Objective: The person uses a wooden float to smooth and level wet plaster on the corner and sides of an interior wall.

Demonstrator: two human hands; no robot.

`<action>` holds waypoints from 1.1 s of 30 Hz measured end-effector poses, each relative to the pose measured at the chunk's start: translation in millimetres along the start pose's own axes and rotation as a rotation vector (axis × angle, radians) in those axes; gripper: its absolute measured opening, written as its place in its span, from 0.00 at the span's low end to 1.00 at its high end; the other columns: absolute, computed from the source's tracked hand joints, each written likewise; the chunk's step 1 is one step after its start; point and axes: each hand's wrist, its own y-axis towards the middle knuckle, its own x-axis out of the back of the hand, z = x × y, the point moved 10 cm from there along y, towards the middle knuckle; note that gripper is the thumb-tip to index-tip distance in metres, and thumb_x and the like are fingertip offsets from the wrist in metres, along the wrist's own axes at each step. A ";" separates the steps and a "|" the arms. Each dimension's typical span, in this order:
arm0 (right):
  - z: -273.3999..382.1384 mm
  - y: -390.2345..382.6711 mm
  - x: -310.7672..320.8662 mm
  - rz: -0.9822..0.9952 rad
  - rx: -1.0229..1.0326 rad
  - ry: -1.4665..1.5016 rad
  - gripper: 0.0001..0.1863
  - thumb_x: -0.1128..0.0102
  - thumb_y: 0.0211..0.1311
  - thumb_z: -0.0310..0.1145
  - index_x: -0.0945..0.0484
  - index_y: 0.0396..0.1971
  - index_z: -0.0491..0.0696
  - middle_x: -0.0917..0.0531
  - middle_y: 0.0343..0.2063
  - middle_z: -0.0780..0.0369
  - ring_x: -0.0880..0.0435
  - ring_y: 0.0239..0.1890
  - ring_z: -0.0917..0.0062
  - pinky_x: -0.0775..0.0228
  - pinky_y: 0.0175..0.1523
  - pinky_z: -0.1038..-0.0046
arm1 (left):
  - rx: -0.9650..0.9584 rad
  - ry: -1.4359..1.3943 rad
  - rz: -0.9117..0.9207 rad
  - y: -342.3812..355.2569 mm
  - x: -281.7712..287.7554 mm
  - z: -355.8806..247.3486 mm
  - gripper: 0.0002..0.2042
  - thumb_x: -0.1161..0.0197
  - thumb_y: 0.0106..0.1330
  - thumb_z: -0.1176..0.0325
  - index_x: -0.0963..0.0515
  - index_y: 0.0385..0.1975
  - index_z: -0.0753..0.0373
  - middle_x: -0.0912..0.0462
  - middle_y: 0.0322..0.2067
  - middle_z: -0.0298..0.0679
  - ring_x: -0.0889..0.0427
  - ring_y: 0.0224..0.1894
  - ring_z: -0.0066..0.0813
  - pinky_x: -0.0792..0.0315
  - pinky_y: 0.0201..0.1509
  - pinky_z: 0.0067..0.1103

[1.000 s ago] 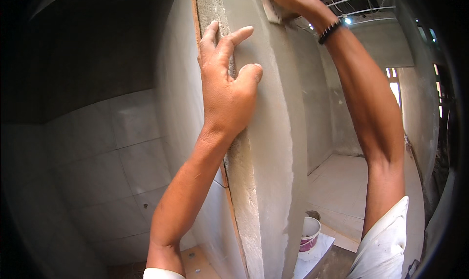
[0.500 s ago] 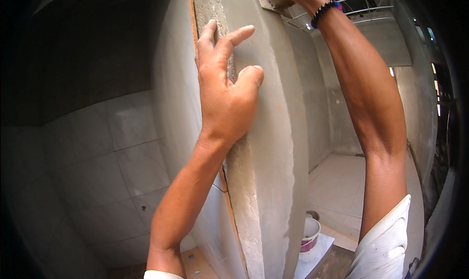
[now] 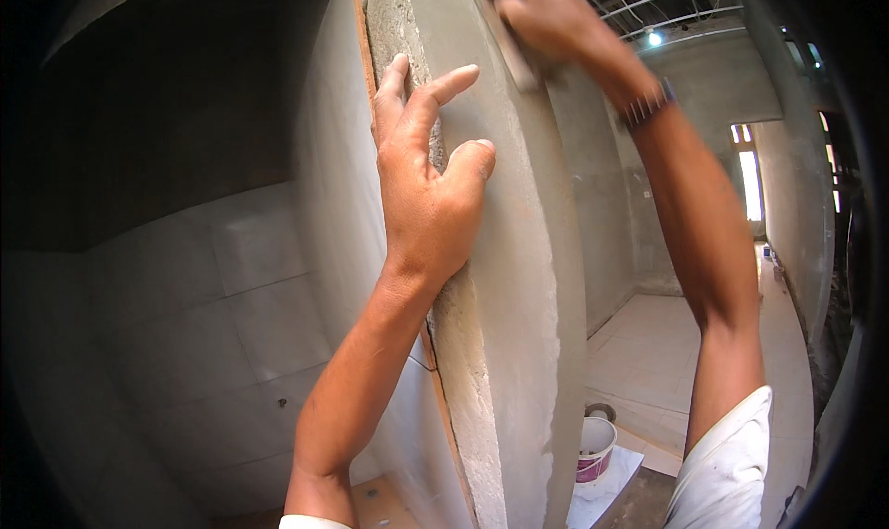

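Smoothing-type pass on wall, by the look of it; right hand grips a flat grey-brown board-like tool, both blurred
Tool sits high at right edge of the smooth grey plastered wall face; left hand spread wide at the rough grey cement strip, pressure can't tell; next move likely calls for flat, even contact; round white bucket with purple band lower right; no legible writing or brand
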 end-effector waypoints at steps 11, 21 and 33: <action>-23.4 -25.2 0.7 -0.017 0.052 0.091 0.16 0.49 0.52 0.25 0.15 0.38 0.39 0.12 0.29 0.55 0.15 0.29 0.70 0.23 0.33 0.69 | -0.051 0.050 -0.022 -2.7 -4.9 1.2 0.28 0.42 0.50 0.62 0.19 0.56 0.58 0.39 0.69 0.63 0.46 0.75 0.55 0.50 0.74 0.48; 17.7 -287.7 -10.3 0.151 -0.135 0.035 0.23 0.40 0.58 0.27 0.21 0.56 0.49 0.24 0.35 0.48 0.19 0.33 0.56 0.24 0.40 0.57 | 0.046 0.037 -0.016 -6.2 -0.5 3.9 0.25 0.42 0.53 0.68 0.18 0.54 0.59 0.44 0.72 0.62 0.46 0.76 0.53 0.49 0.75 0.45; -11.4 -76.9 20.3 -0.334 -0.156 0.267 0.19 0.48 0.54 0.28 0.17 0.45 0.41 0.13 0.39 0.49 0.14 0.40 0.63 0.22 0.46 0.64 | -0.013 0.029 -0.005 -4.2 -4.5 1.2 0.24 0.43 0.54 0.68 0.18 0.54 0.59 0.42 0.71 0.60 0.44 0.75 0.52 0.48 0.75 0.40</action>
